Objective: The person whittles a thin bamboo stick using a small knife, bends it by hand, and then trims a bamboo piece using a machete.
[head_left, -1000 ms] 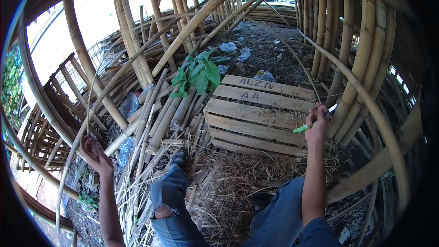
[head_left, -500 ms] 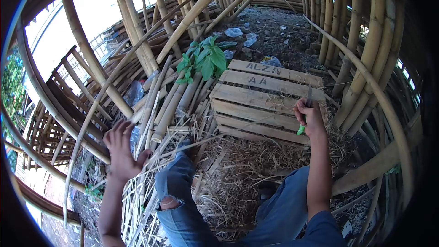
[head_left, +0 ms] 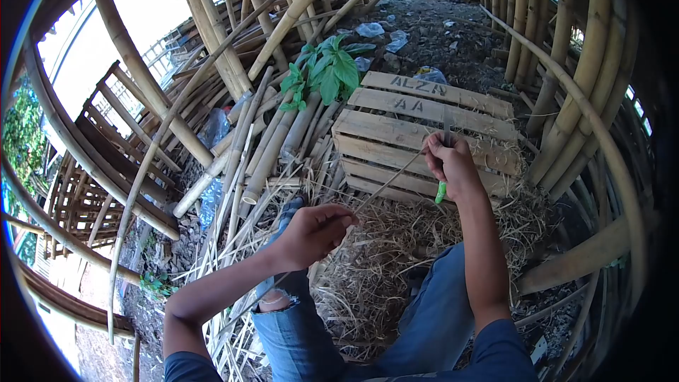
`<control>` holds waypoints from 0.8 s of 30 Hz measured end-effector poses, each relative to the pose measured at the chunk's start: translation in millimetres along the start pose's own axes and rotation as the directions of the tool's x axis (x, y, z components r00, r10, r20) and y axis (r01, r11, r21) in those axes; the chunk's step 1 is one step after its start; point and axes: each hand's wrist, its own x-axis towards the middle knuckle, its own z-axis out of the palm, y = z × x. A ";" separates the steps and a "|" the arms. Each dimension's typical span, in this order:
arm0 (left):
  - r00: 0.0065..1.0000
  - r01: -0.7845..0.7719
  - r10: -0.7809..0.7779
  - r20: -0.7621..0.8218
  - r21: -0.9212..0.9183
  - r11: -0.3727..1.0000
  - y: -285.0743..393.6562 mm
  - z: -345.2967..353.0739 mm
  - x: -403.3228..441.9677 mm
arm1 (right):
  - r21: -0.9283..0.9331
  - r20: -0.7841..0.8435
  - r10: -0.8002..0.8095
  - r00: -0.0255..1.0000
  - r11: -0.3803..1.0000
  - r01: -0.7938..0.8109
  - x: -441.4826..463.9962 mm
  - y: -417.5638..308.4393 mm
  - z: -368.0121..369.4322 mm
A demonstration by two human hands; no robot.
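Note:
A thin bamboo strip runs slantwise between my two hands. My left hand is closed on its lower part, above my left knee. In my right hand is a knife with a green handle, its blade pointing up and away; the same hand's fingertips pinch the strip's upper end. Behind my right hand lies a slatted wooden crate marked with dark letters. Dry shavings cover the ground between my legs.
Bamboo poles and pale strips lie at the left, beside a leafy green plant. A long bent pole arches along the right side. Upright bamboo posts stand around, and plastic scraps litter the dirt behind the crate.
My left hand has come from the far left to the middle and closed on the strip. My right hand, still holding the knife, has moved slightly left. The view has shifted a little.

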 end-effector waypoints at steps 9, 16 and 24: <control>0.966 0.146 -0.238 -0.096 -0.558 0.817 -5.3 5.2 11.9 | -0.123 0.436 0.184 0.881 0.982 -0.145 -36.7 9.5 40.3; 0.968 0.006 -0.109 -0.224 -0.418 0.908 -23.5 26.1 11.5 | -0.180 0.547 0.461 0.699 0.880 -0.440 -51.9 23.0 56.8; 0.959 0.013 -0.127 -0.254 -0.406 0.914 -24.3 29.3 12.0 | -0.286 0.451 0.449 0.772 0.891 -0.352 -42.6 19.7 52.4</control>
